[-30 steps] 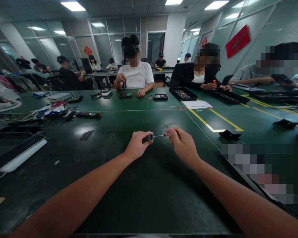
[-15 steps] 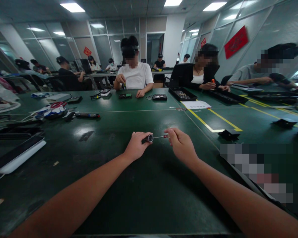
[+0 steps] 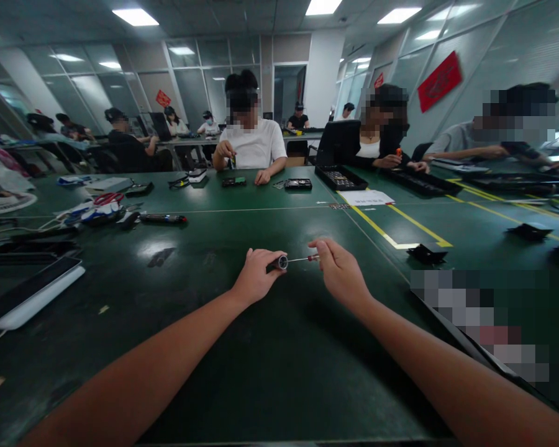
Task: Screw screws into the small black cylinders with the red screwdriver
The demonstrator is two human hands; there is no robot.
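Observation:
Between its thumb and fingers, my left hand [image 3: 257,276] grips a small dark cylindrical part [image 3: 282,262] with a pale round rim facing right and toward me. My right hand [image 3: 342,272] is closed around the red handle of a thin screwdriver [image 3: 300,259]. Its metal shaft points left, and the tip meets the rim end of the cylinder; whether it sits inside a screw is too small to tell. Both hands are held over the green table [image 3: 261,372].
Left lie a black-and-white device [image 3: 37,292], a dark pen-shaped tool [image 3: 163,218] and tangled cables [image 3: 88,211]. Small black parts [image 3: 427,253] and a blurred-out panel [image 3: 479,323] are on the right. Across the table, people work by black trays [image 3: 340,178] and a paper sheet [image 3: 366,197].
The cylinder and the screwdriver tip have dipped very slightly, so the shaft slants a little more. Both hands keep their grip, and the whole view has shifted a touch.

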